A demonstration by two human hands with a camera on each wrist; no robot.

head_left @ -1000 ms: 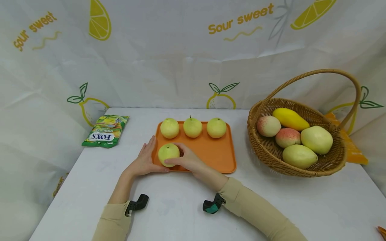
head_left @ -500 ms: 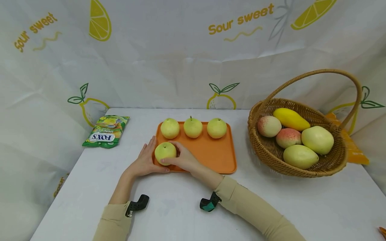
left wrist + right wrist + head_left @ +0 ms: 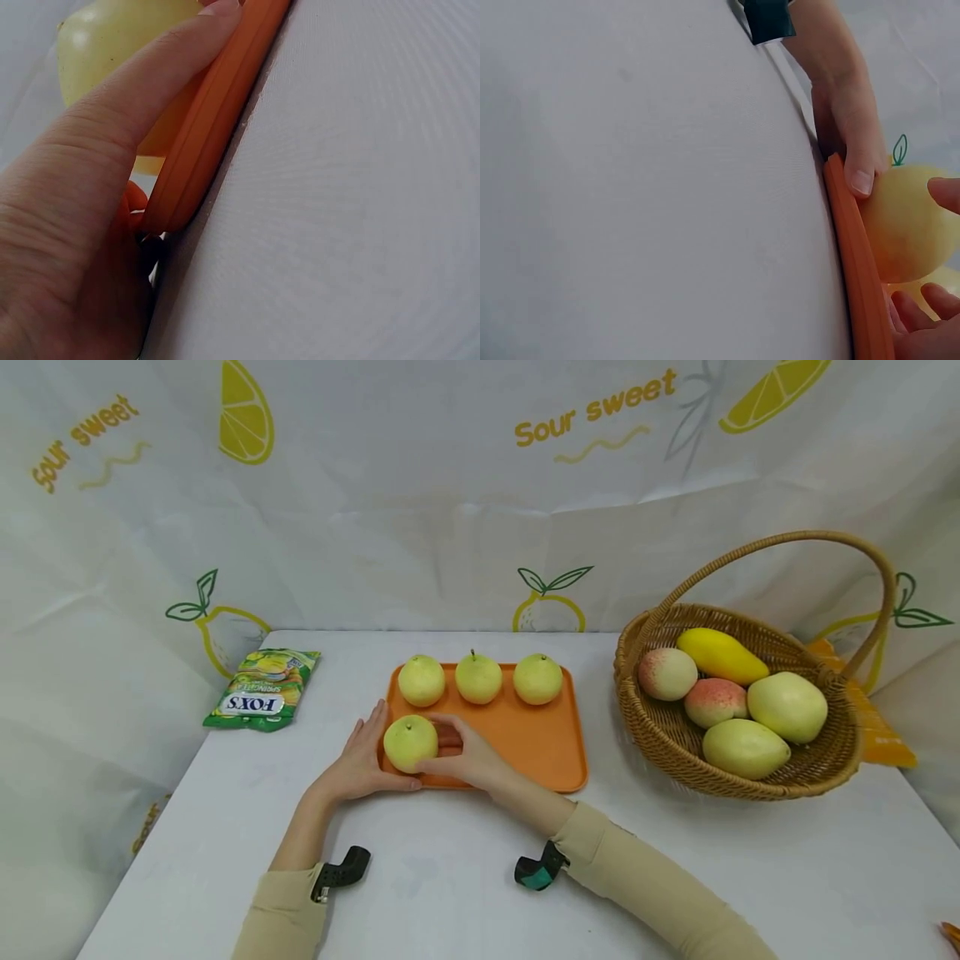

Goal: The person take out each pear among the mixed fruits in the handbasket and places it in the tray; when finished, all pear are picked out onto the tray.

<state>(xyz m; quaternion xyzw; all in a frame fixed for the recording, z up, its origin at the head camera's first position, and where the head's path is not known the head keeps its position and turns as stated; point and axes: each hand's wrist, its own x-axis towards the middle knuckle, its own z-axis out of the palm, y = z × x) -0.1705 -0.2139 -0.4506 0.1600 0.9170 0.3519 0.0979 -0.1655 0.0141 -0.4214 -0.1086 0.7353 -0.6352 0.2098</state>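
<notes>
A round yellow-green pear (image 3: 410, 744) rests in the front left corner of an orange tray (image 3: 536, 739). My left hand (image 3: 362, 765) lies around that corner, thumb straight along the front rim, fingers along the left side. In the left wrist view the thumb (image 3: 142, 90) lies against the tray's edge. My right hand (image 3: 480, 762) is at the pear's right side, thumb and fingers spread, with a gap showing beside the fruit. The right wrist view shows its thumb (image 3: 946, 193) overlapping the pear (image 3: 904, 232); contact is unclear. Three similar pears (image 3: 478, 679) line the tray's back.
A wicker basket (image 3: 652, 752) with a tall handle holds several fruits on the right. An orange packet (image 3: 881, 735) lies partly behind it. A green snack bag (image 3: 262, 689) lies at the back left. A printed cloth hangs behind the table.
The front pear has moved left into the tray's corner. My right hand moved left with it, then loosened and drew slightly back to the right. My left hand has stayed put.
</notes>
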